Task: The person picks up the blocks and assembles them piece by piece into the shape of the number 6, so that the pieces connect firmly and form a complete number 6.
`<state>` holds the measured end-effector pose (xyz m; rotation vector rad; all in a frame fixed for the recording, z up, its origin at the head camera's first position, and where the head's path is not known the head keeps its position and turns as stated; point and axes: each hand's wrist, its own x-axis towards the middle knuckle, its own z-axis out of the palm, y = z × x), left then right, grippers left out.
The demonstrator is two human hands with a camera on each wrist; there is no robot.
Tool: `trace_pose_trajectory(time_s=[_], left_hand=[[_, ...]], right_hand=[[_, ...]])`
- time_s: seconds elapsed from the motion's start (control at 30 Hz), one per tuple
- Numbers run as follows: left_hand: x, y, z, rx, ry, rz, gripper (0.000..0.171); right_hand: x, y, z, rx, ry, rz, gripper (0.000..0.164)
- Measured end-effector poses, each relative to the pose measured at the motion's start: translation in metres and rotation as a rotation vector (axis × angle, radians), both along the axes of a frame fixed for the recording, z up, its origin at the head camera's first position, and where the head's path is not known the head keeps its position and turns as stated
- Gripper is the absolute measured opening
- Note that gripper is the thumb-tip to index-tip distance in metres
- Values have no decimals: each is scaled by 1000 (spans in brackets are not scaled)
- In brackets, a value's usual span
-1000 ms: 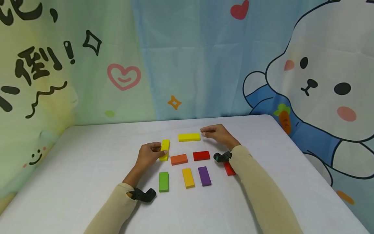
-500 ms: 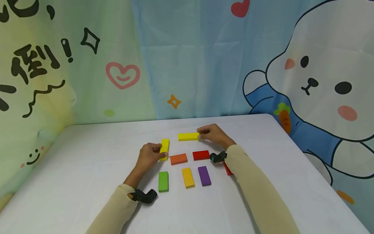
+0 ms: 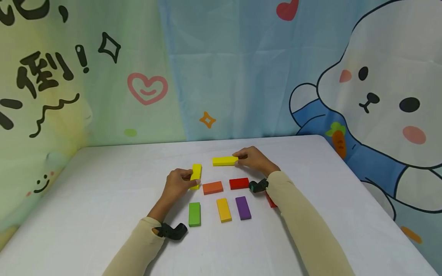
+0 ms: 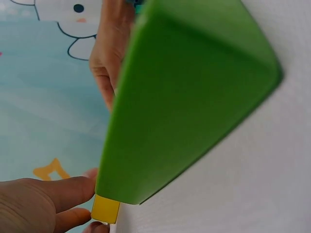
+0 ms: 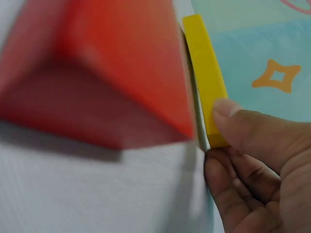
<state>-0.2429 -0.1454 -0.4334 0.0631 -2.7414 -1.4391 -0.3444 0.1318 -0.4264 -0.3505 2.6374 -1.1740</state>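
My left hand (image 3: 175, 184) pinches a yellow block (image 3: 196, 171) that lies lengthwise away from me, thumb on the near right side and fingers on the left. In the left wrist view only this block's end (image 4: 105, 209) shows past a large green block (image 4: 180, 102). Farther back, a second yellow block (image 3: 223, 161) lies crosswise on the white table. Its right end is held by my right hand (image 3: 255, 160); in the right wrist view the thumb (image 5: 228, 108) rests on that block, fingers under its end.
Between the arms lie an orange block (image 3: 213, 188), a red block (image 3: 239, 183), a green block (image 3: 195, 214), an amber block (image 3: 224, 210) and a purple block (image 3: 243, 208). Another red block (image 3: 271, 200) is partly hidden by the right sleeve (image 3: 300, 214). A printed curtain (image 3: 235, 96) hangs behind the table.
My right hand has moved left from beside the far yellow block and taken hold of its right end. The left hand keeps its grip in about the same place.
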Motion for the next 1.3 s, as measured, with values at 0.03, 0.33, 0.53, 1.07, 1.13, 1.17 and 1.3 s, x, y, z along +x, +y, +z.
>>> trace_pose_trajectory(time_s=[0.03,0.33,0.53,1.07,1.13,1.17,1.3], left_hand=[[0,0,0,0,1,3,51],[-1,0,-1,10,-4,9,51],[-1,0,-2,13,6,3,51],[-1,-2,-2,16,20,0,50],[-1,-2,-2,16,21,-2,50],[-1,-3,-3,14,20,-3,50],[-1,-4,-3,13,22,-7,50]], right_hand=[[-1,0,1,2,-5,-4,35],[-8,8,-1,-33,-69,-24,34],[-12,10,-4,-112,-141,-65,36],[-18,-3,0,-174,-140,-52,42],[-19,-5,2,-167,-132,-38,42],[-20,-7,3,-168,-128,-32,42],[-24,-12,7,-160,-92,4,41]])
